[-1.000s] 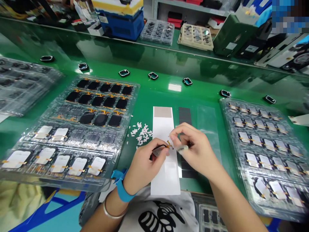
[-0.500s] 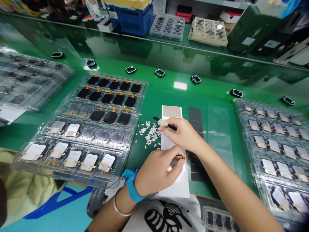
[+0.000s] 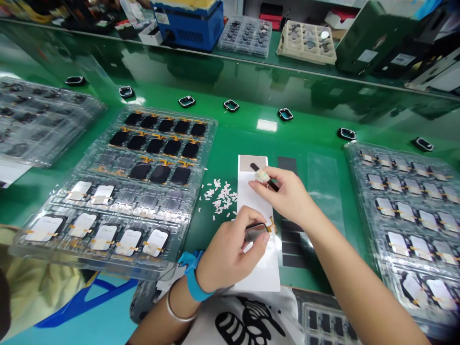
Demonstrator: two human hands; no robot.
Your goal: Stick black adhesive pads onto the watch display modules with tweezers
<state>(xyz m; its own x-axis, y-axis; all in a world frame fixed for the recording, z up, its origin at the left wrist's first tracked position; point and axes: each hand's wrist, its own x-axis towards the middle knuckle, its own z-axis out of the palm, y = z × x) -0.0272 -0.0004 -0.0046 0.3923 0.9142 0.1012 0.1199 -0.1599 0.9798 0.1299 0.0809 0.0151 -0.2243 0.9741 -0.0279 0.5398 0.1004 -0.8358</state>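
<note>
My left hand (image 3: 235, 249), with a blue strap at the wrist, pinches a small watch screen (image 3: 256, 232) between thumb and fingers. An orange flex cable (image 3: 272, 225) sticks out from the screen's right end. Just above it, my right hand (image 3: 289, 194) grips a slim black stick (image 3: 254, 166) with a pale, lumpy wrap (image 3: 262, 176) around its middle. I cannot make out the kind of tool. Both hands are over a white sheet (image 3: 258, 273) with a grey-beige panel at its far end. Small white strips (image 3: 223, 196) lie scattered to the left of the sheet.
A clear tray (image 3: 143, 215) of watch screens stands left, another tray (image 3: 366, 225) right. Dark strips (image 3: 287, 164) and a clear film (image 3: 325, 191) lie right of the sheet. Several watch cases (image 3: 231, 105) line the back. A blue machine (image 3: 192, 28) sits on the shelf.
My right hand has moved right and slightly up with the black stick, away from the white strips. My left hand has tilted the screen, so more of its face shows.
</note>
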